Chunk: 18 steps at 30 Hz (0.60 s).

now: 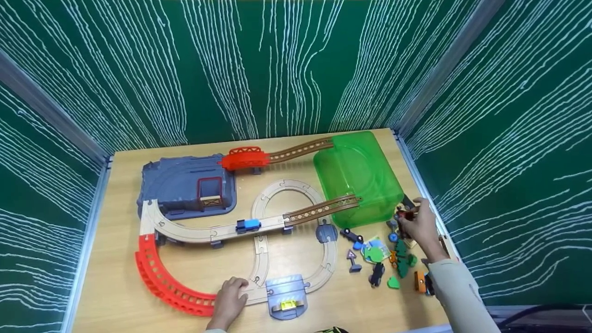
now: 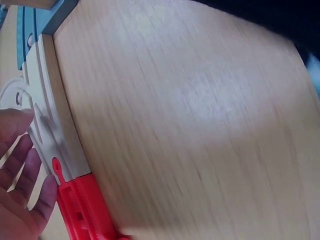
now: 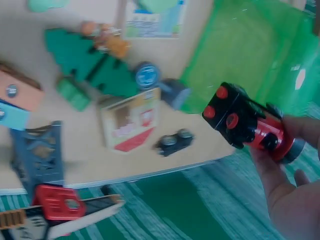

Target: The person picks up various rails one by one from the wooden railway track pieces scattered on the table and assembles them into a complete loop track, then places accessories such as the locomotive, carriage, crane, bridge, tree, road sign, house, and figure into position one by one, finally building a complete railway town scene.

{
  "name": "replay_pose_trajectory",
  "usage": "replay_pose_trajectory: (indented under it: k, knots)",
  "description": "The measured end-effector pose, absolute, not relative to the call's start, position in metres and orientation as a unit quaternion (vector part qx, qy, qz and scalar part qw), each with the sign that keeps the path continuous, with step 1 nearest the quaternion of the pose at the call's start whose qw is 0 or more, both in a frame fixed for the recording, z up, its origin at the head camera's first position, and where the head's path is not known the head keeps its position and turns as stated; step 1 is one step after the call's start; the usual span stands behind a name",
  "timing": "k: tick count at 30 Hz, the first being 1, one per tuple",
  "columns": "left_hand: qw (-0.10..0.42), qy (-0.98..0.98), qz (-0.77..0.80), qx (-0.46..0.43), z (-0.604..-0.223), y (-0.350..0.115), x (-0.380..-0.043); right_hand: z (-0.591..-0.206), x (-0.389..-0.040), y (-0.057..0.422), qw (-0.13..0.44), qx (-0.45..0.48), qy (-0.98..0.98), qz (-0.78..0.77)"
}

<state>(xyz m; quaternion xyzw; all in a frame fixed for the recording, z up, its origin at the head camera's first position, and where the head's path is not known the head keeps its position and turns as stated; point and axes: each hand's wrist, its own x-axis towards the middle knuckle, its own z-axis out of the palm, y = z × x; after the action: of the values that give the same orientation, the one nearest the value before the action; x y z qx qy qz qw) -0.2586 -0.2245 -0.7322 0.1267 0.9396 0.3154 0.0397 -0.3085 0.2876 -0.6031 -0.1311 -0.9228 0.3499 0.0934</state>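
Note:
Between its thumb and fingers my right hand [image 1: 422,227] pinches a red and black toy train engine [image 3: 255,127], lifted at the right side of the table near the green plastic tunnel box [image 1: 360,175]. My left hand [image 1: 227,300] is at the front, its loosely bent fingers right at the edge of a wooden track piece [image 2: 47,115]. This piece joins a red curved track [image 2: 82,205] at one end and a grey crossing [image 1: 286,296] at the other. A blue toy train [image 1: 248,225] stands on the raised wooden track.
Loose toys lie at the right: a green tree [image 3: 90,62], a small black wagon [image 3: 175,142], a grey tower [image 3: 37,155] and a warning sign [image 1: 352,261]. A grey mountain base [image 1: 180,185] stands at the left. A red bridge [image 1: 245,158] adjoins it.

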Motion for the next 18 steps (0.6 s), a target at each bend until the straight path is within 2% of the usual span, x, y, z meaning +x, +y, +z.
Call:
replay_pose_trajectory:
  k: [5, 18]
  knots:
    - [0.068, 0.938, 0.316, 0.126, -0.726, -0.224, -0.261, -0.592, -0.317, 0.266, 0.101, -0.104, -0.912, 0.385]
    - [0.066, 0.919, 0.345, 0.177, -0.667, -0.183, -0.283, -0.561, -0.323, 0.179, 0.001, 0.047, -0.883, 0.467]
